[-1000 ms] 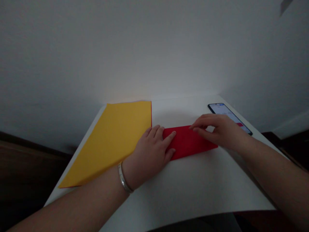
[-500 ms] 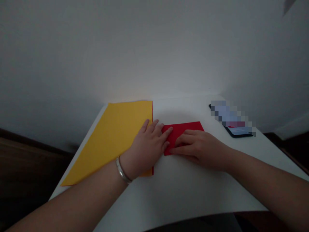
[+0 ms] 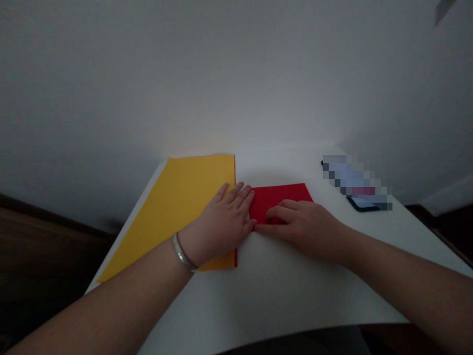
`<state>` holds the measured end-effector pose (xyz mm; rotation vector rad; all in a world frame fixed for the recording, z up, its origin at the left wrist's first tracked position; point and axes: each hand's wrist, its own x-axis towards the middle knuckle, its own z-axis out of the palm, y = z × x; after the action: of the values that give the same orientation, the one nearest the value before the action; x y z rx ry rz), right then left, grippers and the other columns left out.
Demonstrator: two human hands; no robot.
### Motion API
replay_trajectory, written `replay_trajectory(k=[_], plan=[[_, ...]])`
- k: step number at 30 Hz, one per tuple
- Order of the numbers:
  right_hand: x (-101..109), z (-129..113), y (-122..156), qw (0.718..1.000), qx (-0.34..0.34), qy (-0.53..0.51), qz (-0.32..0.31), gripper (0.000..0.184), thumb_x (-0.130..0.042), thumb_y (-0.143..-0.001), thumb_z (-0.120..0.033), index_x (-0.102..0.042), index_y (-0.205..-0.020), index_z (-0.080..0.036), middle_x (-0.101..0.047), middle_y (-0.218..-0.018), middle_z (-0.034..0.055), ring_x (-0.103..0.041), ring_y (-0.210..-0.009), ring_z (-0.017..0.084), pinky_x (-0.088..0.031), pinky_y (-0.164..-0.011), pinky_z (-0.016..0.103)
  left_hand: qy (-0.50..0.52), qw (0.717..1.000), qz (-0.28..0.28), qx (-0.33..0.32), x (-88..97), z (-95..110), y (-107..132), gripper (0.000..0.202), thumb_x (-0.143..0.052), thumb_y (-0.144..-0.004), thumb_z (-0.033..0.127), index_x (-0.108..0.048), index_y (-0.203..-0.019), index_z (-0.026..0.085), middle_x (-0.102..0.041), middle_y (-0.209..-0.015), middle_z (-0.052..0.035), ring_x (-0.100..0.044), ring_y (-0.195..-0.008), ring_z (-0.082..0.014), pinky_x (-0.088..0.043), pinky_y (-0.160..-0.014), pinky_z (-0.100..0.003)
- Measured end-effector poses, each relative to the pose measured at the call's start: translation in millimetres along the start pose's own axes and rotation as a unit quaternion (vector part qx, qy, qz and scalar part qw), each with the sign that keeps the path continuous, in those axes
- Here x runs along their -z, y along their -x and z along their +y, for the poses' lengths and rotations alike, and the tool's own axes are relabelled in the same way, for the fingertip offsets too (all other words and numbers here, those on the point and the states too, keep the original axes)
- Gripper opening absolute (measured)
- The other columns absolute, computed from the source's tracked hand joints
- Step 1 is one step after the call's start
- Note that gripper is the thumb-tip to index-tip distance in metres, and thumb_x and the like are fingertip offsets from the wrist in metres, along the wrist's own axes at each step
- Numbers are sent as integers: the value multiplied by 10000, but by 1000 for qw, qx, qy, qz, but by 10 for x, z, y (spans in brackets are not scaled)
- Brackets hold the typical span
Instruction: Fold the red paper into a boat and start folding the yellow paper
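The red folded paper [image 3: 281, 196] shows only its far half; its near part lies under the right hand [image 3: 300, 226], and its left edge is under the fingertips of the left hand [image 3: 221, 224]. That hand and its wrist cover the near right corner of the yellow sheet [image 3: 185, 207]. A thin red strip [image 3: 235, 212] runs along the sheet's right side, and whatever it belongs to is hidden beneath. The phone [image 3: 365, 203], far right on the table [image 3: 288, 291], is blurred into blocks and only its dark near end is plain. Both forearms run off the near edge. A grey shape [image 3: 443, 7] is cut off by the top right corner. The room to the left is too dark to read.
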<state>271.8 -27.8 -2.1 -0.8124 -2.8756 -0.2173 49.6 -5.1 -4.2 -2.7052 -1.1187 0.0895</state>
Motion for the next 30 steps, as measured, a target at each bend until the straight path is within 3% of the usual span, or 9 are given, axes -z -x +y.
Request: replay_trajectory(k=[5, 11, 15, 19, 24, 30], plan=[[29, -25, -7, 1000, -4, 11, -13, 421, -498, -925, -190, -532, -1335, -281, -653, -1098, 77, -565, -896, 210, -472, -687, 319, 38, 996, -81, -1, 32, -90, -15, 635, -343, -972, 436, -277, -1470, 47, -216, -1553, -176, -187, -1449, -285, -198, -1158, -480], [36, -73, -20, 1000, -16, -10, 3, 379, -510, -924, -219, -574, -1295, -268, -662, -1064, 83, -564, -895, 207, -470, -699, 320, 52, 993, -104, -8, 55, -130, -36, 655, -370, -945, 429, -261, -1477, 63, -217, -1553, -190, -174, -1453, -273, -186, -1157, -445], [51, -98, -33, 999, -31, -20, -5, 353, -493, -936, -244, -590, -1275, -264, -660, -1074, 82, -562, -905, 218, -470, -711, 336, 41, 995, -89, -14, 85, -141, -48, 672, -403, -928, 440, -286, -1467, 56, -186, -1562, -192, -144, -1458, -293, -174, -1160, -469], [55, -111, -44, 999, -28, -25, -11, 345, -489, -930, -221, -595, -1258, -230, -652, -1107, 79, -558, -922, 230, -474, -750, 360, 50, 993, -108, -21, 115, -168, -53, 642, -385, -940, 398, -282, -1467, 47, -241, -1550, -184, -194, -1447, -289, -206, -1156, -447], [37, -131, -65, 999, -42, -32, -10, 384, -496, -905, -192, -569, -1282, -182, -644, -1081, 96, -548, -920, 241, -477, -789, 389, 52, 997, -57, -25, 122, -138, -65, 484, -249, -988, 257, -407, -1405, 71, -342, -1515, -165, -302, -1413, -269, -238, -1141, -481], [48, -140, -73, 999, -35, -27, -11, 371, -485, -913, -208, -584, -1270, -193, -636, -1021, 88, -538, -891, 242, -471, -785, 396, 40, 999, -8, -20, 93, -31, -87, 466, -341, -983, 275, -436, -1386, 62, -397, -1480, -185, -364, -1383, -265, -282, -1136, -462]])
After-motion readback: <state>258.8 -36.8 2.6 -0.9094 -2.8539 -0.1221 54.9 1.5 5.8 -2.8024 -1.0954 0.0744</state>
